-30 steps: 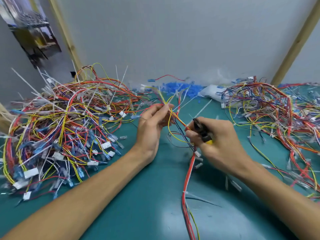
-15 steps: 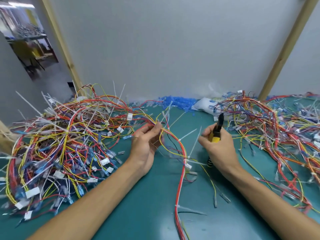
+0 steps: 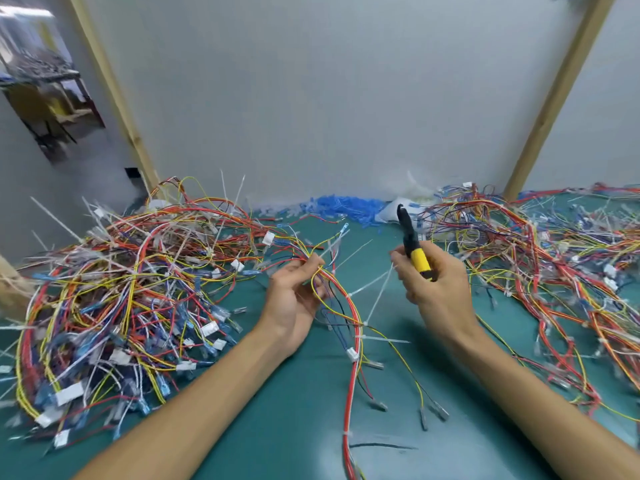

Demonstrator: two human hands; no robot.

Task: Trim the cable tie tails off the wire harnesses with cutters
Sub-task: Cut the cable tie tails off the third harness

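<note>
The left hand pinches a wire harness between its thumb and curled fingers. The red and yellow bundle trails down over the teal counter, with white cable tie tails sticking out. The right hand has its fingers clamped round yellow-handled cutters, black tip upward, near the harness but apart from it. A left pile and a right pile of tangled harnesses flank the hands.

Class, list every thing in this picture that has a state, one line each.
harness, one end lifted, rest on the table
tie tails, uncut, sticking out
cutters, tip up, clear of the tie tails
left hand, pinching the harness
right hand, gripping the cutters
left pile, tangled, tails uncut
</note>
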